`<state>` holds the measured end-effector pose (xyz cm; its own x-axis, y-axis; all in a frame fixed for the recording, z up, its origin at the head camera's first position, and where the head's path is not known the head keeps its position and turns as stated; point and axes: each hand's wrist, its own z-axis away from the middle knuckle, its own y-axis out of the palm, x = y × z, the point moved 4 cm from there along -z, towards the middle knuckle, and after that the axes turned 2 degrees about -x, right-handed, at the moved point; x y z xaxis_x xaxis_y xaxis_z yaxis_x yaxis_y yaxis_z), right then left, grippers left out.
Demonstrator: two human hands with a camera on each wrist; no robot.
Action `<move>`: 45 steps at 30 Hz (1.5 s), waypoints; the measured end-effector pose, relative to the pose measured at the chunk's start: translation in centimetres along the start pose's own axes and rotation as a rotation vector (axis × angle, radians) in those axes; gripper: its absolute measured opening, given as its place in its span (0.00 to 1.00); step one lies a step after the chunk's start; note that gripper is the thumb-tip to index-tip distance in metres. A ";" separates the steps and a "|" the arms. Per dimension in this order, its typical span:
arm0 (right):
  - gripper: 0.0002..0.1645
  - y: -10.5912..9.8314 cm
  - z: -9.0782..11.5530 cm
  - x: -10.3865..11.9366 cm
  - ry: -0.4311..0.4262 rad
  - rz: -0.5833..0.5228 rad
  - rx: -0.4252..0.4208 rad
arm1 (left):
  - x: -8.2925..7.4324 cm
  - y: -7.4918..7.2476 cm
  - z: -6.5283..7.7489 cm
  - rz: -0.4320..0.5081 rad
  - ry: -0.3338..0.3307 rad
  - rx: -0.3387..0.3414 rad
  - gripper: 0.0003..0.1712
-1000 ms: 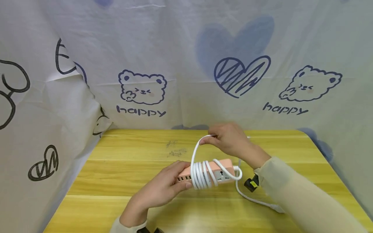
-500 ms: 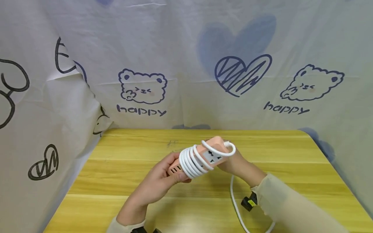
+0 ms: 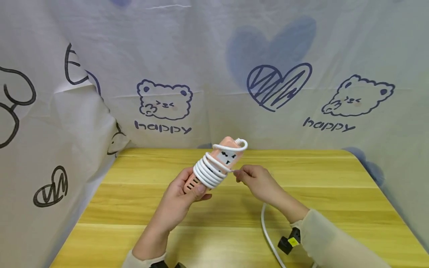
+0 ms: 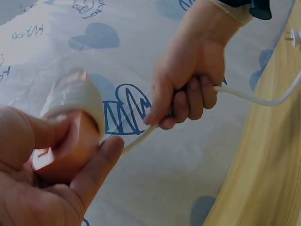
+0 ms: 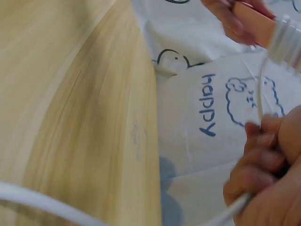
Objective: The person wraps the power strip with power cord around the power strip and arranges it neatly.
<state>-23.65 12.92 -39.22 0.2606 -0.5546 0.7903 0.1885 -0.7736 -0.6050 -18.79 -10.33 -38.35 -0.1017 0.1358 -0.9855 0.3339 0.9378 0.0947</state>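
Observation:
A pink power strip point(image 3: 230, 143) with sockets and USB ports is held up at a tilt over the table. My left hand point(image 3: 177, 199) grips its lower end, thumb across the face. Several turns of white cord point(image 3: 209, 172) wrap its middle, and one looser loop crosses near the top, where the cord leaves the strip. To the right of the strip, my right hand point(image 3: 259, 184) holds the cord, its fingers curled round it in the left wrist view. A stretch of cord runs between the coils and that hand; the rest point(image 3: 268, 234) trails down toward the table's front.
The wooden table point(image 3: 134, 208) spreads beneath both hands. A white plug point(image 4: 295, 37) shows at the right edge of the left wrist view. Behind the table hangs a pale printed cloth point(image 3: 214, 74), with more cloth along the left side.
The power strip has tilted steeper and moved up and left in my left hand. My right hand, carrying the cord, went behind the strip and has come out lower, at its right side.

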 end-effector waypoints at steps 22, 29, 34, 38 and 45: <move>0.05 -2.6 4.0 5.2 -0.385 0.336 0.096 | 0.8 -1.6 -0.2 -0.778 -0.178 -0.322 0.29; 0.07 -2.6 3.7 7.5 -0.678 0.625 0.025 | 0.7 0.4 0.9 -0.995 -0.161 -0.085 0.26; 0.06 -3.4 3.1 6.8 -0.690 0.606 -0.005 | 0.5 0.9 1.4 -1.004 -0.094 0.117 0.23; 0.07 -3.7 2.5 6.3 -0.665 0.541 -0.013 | 0.3 0.6 1.4 -0.979 -0.059 0.202 0.22; 0.11 -3.7 1.3 5.5 -0.481 0.332 0.047 | 0.5 0.3 1.5 -0.771 -0.049 0.392 0.18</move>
<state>-21.72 13.10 -32.74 0.7110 -0.5553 0.4315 0.0621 -0.5616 -0.8251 -17.32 -10.47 -38.99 -0.3951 -0.5156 -0.7603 0.4882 0.5833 -0.6492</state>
